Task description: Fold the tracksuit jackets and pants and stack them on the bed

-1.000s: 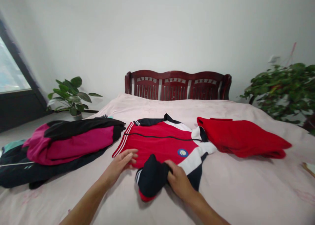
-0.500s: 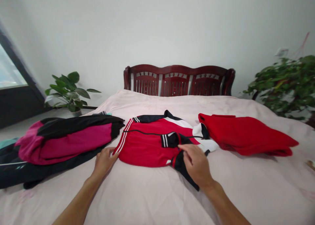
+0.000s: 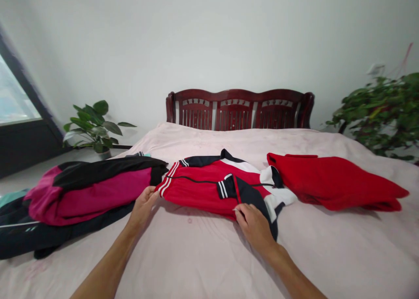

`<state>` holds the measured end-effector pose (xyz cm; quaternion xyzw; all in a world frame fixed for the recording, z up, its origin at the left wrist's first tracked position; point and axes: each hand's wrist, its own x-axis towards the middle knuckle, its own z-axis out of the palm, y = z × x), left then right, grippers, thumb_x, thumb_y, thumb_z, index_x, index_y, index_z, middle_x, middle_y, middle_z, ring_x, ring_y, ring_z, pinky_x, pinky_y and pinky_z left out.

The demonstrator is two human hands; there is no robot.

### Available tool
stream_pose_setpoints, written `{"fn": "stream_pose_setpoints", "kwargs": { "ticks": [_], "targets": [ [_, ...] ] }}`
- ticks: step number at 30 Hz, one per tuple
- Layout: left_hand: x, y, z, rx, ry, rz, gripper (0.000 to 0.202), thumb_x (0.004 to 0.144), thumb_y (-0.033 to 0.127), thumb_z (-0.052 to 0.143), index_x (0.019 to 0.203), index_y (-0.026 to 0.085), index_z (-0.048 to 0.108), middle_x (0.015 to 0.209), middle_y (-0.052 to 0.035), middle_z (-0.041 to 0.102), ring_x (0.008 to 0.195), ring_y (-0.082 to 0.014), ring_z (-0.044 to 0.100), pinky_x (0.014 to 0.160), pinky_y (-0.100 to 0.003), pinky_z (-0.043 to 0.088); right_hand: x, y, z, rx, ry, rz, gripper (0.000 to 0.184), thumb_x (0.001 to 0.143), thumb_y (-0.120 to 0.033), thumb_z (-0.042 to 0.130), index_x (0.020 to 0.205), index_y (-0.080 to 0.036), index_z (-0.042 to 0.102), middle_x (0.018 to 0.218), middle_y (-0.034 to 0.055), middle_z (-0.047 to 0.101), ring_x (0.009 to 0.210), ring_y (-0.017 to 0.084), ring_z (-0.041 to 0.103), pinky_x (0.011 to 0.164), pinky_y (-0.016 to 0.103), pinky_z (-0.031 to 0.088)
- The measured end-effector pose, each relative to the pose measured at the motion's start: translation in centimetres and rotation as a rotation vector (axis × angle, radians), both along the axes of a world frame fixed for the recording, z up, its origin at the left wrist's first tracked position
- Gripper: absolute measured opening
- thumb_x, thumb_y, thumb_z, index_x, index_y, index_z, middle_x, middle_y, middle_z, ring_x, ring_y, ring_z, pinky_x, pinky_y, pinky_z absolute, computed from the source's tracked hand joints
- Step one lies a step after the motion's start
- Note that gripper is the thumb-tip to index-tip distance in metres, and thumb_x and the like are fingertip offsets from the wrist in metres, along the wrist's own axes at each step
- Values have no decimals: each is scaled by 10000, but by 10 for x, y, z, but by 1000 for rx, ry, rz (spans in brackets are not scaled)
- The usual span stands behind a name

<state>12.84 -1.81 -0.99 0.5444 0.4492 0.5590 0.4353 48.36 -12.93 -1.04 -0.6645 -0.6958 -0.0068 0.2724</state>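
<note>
A red, navy and white zip-up jacket lies front up on the bed, its collar toward the right and its striped hem toward the left. My left hand pinches the near corner of the hem, lifting it slightly. On the near side edge, my right hand grips the jacket where the red body meets the navy sleeve. That sleeve is folded across the front, with its striped cuff resting on the red panel. The fingertips of both hands are partly hidden by the fabric.
Dark and magenta clothes lie piled at the left, close to my left hand. A folded red garment sits right of the collar. Beneath everything spreads a pale pink bedsheet. Behind stand a wooden headboard and plants.
My right hand has moved from the sleeve down to the jacket's near edge and closed on it. The near sleeve now lies more across the front. My left hand has raised the hem corner.
</note>
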Motion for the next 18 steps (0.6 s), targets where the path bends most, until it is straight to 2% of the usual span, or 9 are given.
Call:
{"fn": "stream_pose_setpoints", "kwargs": {
  "ticks": [4, 7, 9, 11, 13, 16, 17, 18],
  "targets": [
    [16, 28, 17, 74, 202, 86, 392, 763, 566, 588, 890, 196, 551, 681, 35, 606, 626, -131, 553, 622, -247, 442, 4, 4, 3, -91, 232, -21, 321, 971, -359, 344, 805, -236, 590, 823, 24, 657, 850, 209, 590, 733, 320, 413],
    [23, 52, 35, 56, 288, 124, 332, 742, 504, 615, 860, 195, 579, 627, 46, 577, 602, -132, 521, 570, -235, 390, 6, 4, 7, -40, 313, -2, 348, 964, -383, 329, 759, -239, 570, 770, 23, 630, 810, 205, 580, 732, 323, 419],
    [26, 64, 48, 15, 337, 100, 285, 705, 457, 655, 785, 188, 603, 608, 39, 584, 606, -140, 527, 557, -235, 380, 7, 4, 8, -8, 323, 11, 353, 962, -391, 326, 753, -241, 568, 761, 24, 626, 802, 205, 573, 738, 326, 416],
    [25, 68, 57, -47, 375, 28, 278, 673, 443, 684, 720, 175, 628, 611, 19, 618, 609, -158, 558, 557, -246, 405, 10, 5, 6, -20, 316, 5, 350, 957, -403, 334, 749, -244, 566, 766, 25, 631, 811, 213, 570, 734, 328, 409],
    [21, 62, 59, -114, 376, -126, 318, 691, 478, 676, 747, 165, 672, 691, -17, 686, 667, -188, 618, 610, -276, 469, 13, 8, 0, -55, 336, -16, 354, 953, -423, 335, 737, -246, 552, 765, 24, 633, 808, 218, 570, 719, 325, 404],
    [12, 41, 46, -197, 349, -470, 383, 699, 509, 698, 886, 176, 717, 876, -57, 748, 841, -230, 675, 770, -337, 526, 17, 13, -9, -86, 432, -20, 366, 953, -451, 321, 732, -244, 526, 758, 18, 627, 786, 212, 573, 704, 315, 409],
    [10, 33, 39, -215, 357, -535, 396, 664, 496, 740, 900, 179, 723, 895, -64, 754, 882, -245, 677, 810, -353, 528, 17, 14, -10, -92, 462, -8, 369, 955, -456, 320, 740, -241, 530, 768, 18, 631, 793, 210, 577, 711, 313, 413],
    [8, 26, 31, -215, 376, -511, 411, 611, 481, 787, 882, 177, 729, 876, -67, 757, 895, -261, 678, 826, -367, 530, 17, 15, -11, -94, 482, 4, 372, 957, -459, 320, 755, -238, 541, 784, 20, 639, 808, 210, 582, 727, 313, 417]
  ]
}}
